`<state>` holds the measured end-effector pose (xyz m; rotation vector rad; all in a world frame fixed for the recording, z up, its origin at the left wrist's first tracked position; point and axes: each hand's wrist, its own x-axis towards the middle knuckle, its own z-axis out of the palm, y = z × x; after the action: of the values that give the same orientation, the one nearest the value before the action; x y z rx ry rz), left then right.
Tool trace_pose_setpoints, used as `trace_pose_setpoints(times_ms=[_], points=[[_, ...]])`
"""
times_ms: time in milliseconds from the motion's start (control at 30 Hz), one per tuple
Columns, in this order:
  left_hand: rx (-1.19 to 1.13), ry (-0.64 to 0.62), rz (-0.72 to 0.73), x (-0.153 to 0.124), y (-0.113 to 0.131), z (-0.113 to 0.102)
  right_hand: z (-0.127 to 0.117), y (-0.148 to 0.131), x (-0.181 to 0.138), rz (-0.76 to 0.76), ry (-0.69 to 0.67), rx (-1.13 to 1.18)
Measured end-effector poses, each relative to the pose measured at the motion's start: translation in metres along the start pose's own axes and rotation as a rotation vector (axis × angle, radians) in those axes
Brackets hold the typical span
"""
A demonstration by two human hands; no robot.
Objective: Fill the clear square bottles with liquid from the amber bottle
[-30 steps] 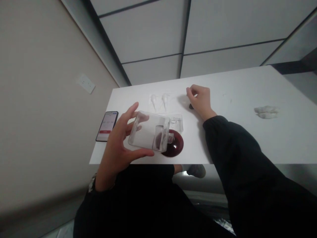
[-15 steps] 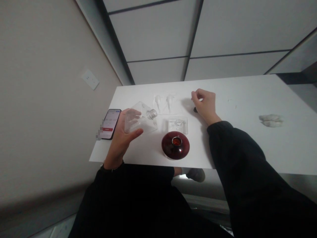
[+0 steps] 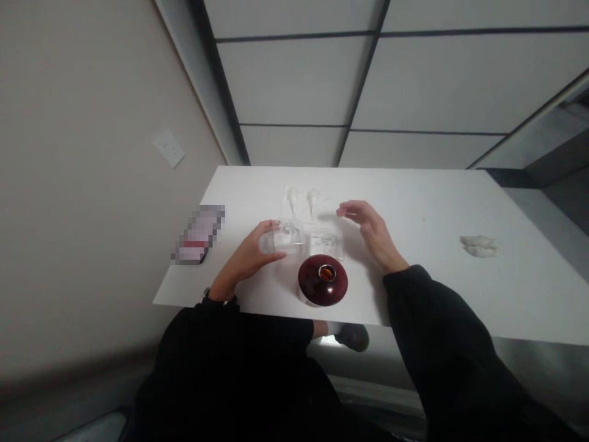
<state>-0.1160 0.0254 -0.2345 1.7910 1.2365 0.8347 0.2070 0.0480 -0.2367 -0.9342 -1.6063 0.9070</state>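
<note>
My left hand (image 3: 248, 248) is wrapped round a clear bottle (image 3: 288, 239), its threaded neck turned up toward me. Just to the right of the bottle lies a small clear, flat case or packet (image 3: 326, 244); its contents are hard to make out. My right hand (image 3: 368, 230) hovers over the table with its fingers stretched out and nothing visible in them. Nearer to me stands a squat, round, dark red glass bottle (image 3: 323, 288) with an open neck and an orange tint inside. Behind the clear bottle lie two pale funnel-shaped pieces (image 3: 314, 199) on something see-through.
A phone (image 3: 200, 236), partly pixelated, lies at the left edge of the white table (image 3: 427, 288). A crumpled whitish wad (image 3: 479, 245) rests on the right side. The wall with a socket (image 3: 169, 148) rises at the left; panelled doors (image 3: 294, 80) stand behind the table.
The clear bottle has tipped from lying sideways to neck toward me and moved right and down. My right hand has opened from a curled pinch; the small dark piece beneath it no longer shows.
</note>
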Motion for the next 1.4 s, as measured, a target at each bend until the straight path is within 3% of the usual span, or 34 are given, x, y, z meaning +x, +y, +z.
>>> trace_pose_setpoints(times_ms=[133, 267, 333, 433, 533, 633, 767, 967, 1200, 1400], points=[[0.156, -0.008, 0.011, -0.009, 0.009, -0.006, 0.001, -0.004, -0.036, 0.096, -0.196, 0.028], [0.250, 0.275, 0.230, -0.034, 0.033, -0.005, 0.006, -0.006, -0.052, 0.162, -0.221, -0.072], [0.112, 0.384, 0.374, -0.047, 0.044, 0.004, 0.011, -0.007, -0.053, 0.173, -0.205, -0.092], [-0.074, 0.294, 0.453, -0.060, 0.053, 0.031, 0.020, -0.009, -0.050, 0.199, -0.181, -0.120], [-0.106, 0.211, 0.388, -0.066, 0.055, 0.060, 0.027, -0.011, -0.048, 0.212, -0.107, -0.119], [-0.098, 0.210, 0.326, -0.068, 0.055, 0.074, 0.028, -0.015, -0.052, 0.225, -0.035, -0.078], [-0.087, 0.151, 0.235, -0.068, 0.056, 0.075, 0.020, -0.029, -0.065, 0.196, 0.065, -0.055], [-0.076, 0.056, 0.167, -0.067, 0.061, 0.072, -0.005, -0.061, -0.087, -0.023, 0.214, -0.085], [-0.081, 0.034, 0.166, -0.066, 0.062, 0.071, -0.026, -0.102, -0.092, -0.140, 0.141, -0.251], [-0.143, 0.020, 0.147, -0.063, 0.065, 0.071, -0.027, -0.109, -0.088, -0.142, 0.006, -0.277]])
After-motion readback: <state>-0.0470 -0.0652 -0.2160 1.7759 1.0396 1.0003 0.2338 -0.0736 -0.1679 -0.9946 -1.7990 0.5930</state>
